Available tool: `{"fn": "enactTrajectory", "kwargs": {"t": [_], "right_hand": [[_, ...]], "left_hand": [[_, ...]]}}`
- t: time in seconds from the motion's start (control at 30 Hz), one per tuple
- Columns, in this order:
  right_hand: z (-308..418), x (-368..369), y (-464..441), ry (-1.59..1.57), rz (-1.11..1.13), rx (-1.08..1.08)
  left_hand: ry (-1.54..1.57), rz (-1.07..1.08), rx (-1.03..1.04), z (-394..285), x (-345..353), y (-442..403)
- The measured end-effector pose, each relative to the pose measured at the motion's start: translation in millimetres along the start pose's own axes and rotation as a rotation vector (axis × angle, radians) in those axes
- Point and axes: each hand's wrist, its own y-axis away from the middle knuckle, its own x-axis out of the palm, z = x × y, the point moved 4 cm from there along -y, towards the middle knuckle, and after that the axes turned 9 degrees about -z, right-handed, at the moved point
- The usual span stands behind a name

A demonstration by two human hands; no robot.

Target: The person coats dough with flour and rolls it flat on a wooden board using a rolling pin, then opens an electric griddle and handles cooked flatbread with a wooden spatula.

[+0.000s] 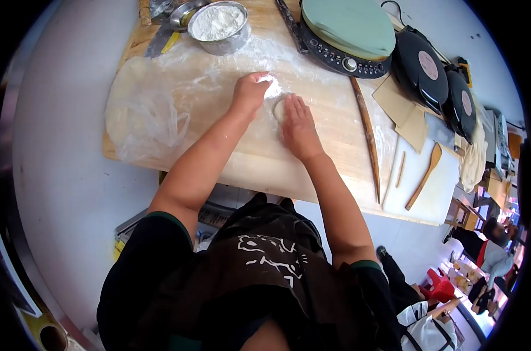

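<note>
My left hand (pixel 251 93) is closed over the wooden work surface, its fingertips at a small heap of white flour (pixel 272 88). Some of the flour seems to be between the fingers, though the grip is partly hidden. To the right, my right hand (pixel 298 126) lies with its fingers stretched out, against a small pale round of dough (pixel 279 111). The hand covers part of this dough. A metal bowl of flour (pixel 220 29) stands at the back of the floured board (pixel 236 146).
Clear plastic (pixel 154 120) covers dough at the left. A round green-topped electric griddle (pixel 350 29) stands at the back, with black griddles (pixel 426 64) beside it. A rolling pin (pixel 367 137), brown paper (pixel 397 102) and a wooden spatula (pixel 426 175) on a white board (pixel 417 205) are right.
</note>
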Motion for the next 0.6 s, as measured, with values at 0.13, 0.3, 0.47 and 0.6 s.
{"fn": "enactTrajectory", "kwargs": {"t": [0.13, 0.3, 0.47, 0.6], "right_hand": [[11.9, -53.5, 12.1, -0.080, -0.125, 0.080], [-34.9, -136.7, 92.8, 0.152, -0.280, 0.346], [-93.5, -159.0, 161.5, 0.481, -0.209, 0.588], [-77.1, -168.1, 163.0, 0.615, -0.239, 0.541]], "left_hand": [[-0.706, 0.174, 0.761, 19.7, 13.1, 21.7], [-1.049, 0.261, 0.777, 22.9, 26.3, 84.7], [-1.099, 0.277, 0.862, 63.6, 16.7, 72.5], [-1.236, 0.278, 0.657, 63.3, 24.8, 62.3]]}}
